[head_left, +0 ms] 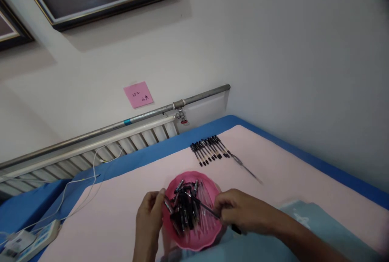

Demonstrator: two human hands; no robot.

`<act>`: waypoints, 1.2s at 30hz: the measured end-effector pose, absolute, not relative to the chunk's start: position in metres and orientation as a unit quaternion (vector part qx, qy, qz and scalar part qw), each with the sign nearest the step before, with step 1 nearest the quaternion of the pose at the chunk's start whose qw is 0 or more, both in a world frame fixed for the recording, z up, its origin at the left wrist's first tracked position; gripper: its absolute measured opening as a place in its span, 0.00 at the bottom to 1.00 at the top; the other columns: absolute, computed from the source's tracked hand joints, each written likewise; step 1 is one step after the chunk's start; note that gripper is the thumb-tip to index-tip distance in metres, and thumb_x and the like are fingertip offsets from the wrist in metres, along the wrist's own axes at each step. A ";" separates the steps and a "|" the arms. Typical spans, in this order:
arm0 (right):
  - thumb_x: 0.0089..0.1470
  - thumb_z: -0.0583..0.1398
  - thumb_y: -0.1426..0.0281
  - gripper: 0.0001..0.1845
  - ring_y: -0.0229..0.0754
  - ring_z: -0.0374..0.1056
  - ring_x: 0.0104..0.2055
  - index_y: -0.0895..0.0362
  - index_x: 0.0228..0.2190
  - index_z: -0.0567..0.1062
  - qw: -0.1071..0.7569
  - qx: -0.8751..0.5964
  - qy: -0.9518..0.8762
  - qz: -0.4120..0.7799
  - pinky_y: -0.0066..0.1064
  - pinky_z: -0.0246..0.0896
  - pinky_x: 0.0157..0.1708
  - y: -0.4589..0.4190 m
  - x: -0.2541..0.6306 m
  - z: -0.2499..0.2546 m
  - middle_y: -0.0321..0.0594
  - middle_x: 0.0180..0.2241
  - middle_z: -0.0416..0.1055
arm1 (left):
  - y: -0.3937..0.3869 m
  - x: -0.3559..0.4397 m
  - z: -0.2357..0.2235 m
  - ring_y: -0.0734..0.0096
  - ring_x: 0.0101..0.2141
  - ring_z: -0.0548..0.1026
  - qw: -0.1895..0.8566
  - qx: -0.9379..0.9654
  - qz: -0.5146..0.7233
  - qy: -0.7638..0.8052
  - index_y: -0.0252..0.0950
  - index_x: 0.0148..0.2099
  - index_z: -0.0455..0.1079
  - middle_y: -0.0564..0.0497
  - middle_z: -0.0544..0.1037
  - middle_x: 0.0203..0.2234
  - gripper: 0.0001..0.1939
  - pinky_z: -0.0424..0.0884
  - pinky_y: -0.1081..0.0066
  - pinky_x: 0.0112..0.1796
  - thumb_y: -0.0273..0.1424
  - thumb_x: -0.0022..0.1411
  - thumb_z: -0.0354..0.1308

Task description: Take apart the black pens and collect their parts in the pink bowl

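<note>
A pink scalloped bowl (194, 247) holds many black pen caps (187, 209) and clear pen parts (206, 211). At its left rim, my left hand (150, 213) is closed with thumb and fingertips on the edge; the undersides of those fingers are hidden. My right hand (243, 211) grips a black pen (206, 207), slanting over the bowl's right side, its tip end above the caps and its dark other end below my palm. Behind the bowl, several black-capped pens (209, 150) lie in a neat row. One longer, uncapped pen (243, 166) lies to their right.
A pink sheet (121, 209) covers the blue table (146, 158). Pale blue plastic (319, 221) lies in front at right. White cables (93, 169) run to a power strip (39, 241) at lower left. A radiator (133, 144) and pipe (152, 114) line the wall.
</note>
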State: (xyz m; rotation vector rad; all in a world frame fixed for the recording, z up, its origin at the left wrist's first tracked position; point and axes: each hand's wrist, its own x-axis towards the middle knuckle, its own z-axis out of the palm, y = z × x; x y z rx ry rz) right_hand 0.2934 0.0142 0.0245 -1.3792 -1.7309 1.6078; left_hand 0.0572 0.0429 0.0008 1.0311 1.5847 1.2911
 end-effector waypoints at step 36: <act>0.46 0.53 0.68 0.09 0.28 0.51 0.13 0.59 0.23 0.71 0.249 -0.406 -0.517 0.711 0.22 0.41 0.12 0.006 0.264 0.016 0.28 0.14 0.60 | 0.027 0.095 0.004 0.88 0.14 0.49 0.696 0.277 0.554 0.362 0.32 0.29 0.69 0.62 0.57 0.14 0.13 0.49 0.85 0.12 0.35 0.47 0.67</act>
